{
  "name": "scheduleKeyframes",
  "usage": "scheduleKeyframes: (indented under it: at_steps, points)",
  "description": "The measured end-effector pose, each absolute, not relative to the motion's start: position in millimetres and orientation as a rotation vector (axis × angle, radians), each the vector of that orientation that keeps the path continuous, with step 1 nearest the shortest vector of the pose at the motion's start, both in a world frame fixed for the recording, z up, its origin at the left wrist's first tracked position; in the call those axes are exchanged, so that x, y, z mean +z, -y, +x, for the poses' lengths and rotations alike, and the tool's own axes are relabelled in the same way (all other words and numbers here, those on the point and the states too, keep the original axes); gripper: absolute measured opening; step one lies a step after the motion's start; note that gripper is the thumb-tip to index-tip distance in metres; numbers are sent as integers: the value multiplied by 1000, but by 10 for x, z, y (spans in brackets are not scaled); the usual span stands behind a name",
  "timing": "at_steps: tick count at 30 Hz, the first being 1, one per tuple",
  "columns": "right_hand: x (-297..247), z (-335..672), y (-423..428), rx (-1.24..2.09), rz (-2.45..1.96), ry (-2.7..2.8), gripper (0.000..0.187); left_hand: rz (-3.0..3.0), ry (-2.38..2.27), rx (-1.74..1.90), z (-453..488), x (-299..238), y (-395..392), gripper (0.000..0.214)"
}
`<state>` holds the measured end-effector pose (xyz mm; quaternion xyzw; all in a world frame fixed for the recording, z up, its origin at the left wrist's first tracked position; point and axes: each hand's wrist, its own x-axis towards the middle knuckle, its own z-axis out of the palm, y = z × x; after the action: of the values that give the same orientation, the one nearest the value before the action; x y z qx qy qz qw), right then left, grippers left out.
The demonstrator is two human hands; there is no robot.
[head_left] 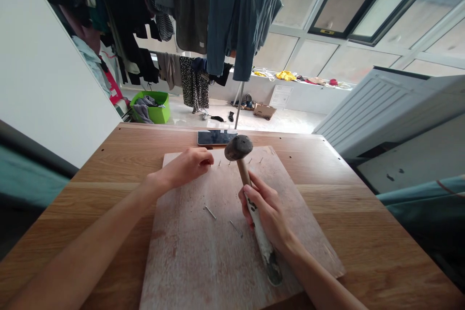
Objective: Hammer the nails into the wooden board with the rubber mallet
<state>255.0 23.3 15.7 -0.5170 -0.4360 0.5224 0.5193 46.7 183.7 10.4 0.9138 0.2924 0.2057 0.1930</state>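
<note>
— So, left to right: how far along is the nailing?

— Start at the left hand [189, 165]. It rests on the board [189, 252] near the 11 o'clock corner, fingers curled together at the tips as if pinching a small nail, though the nail itself is too small to make out.

— And anything driven in yet?

— Along the far edge, from 12 toward 1 o'clock, a row of nails [250, 160] stands upright in the wood. They look started rather than sunk, since shafts still show. I'd judge that row as partly done.

— What's left?

— Two loose nails [209, 212] lie flat near the board's middle, just left of the right hand [263, 210], so at least those are not yet used.

— The hammer?

— The right hand is clamped round the handle of the hammer [239, 147], about midway down. The head is raised, hanging over the far edge at 12 o'clock, just right of the left fingers. The handle's butt rests toward 5 o'clock.

— Anything else on the worktop [363, 232]?

— A phone [215, 137] beyond the board at 12 o'clock, lying flat.
</note>
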Motion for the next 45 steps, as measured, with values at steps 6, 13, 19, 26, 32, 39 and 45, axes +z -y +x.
scheduleKeyframes:
  at_steps: [6,13,19,26,32,39,45]
  points:
    - [151,2545,-229,1288,-1222,1055,52,2273,-764,798,468,-110,-1885,17]
    - [101,2521,-255,1322,-1168,1143,48,2084,-812,814,503,-162,-1849,23]
    - [56,2507,-288,1322,-1182,1223,48,2127,-826,835,511,-117,-1824,15]
    - [80,2480,-285,1354,-1144,1209,50,2141,-831,849,504,-111,-1813,12]
    - [129,2457,-289,1359,-1130,1218,47,2160,-827,861,508,-115,-1824,8]
    - [72,2471,-294,1387,-1111,1259,45,2195,-835,878,509,-114,-1832,3]
    - [72,2466,-290,1384,-1134,1336,45,2230,-845,909,502,-136,-1838,11]
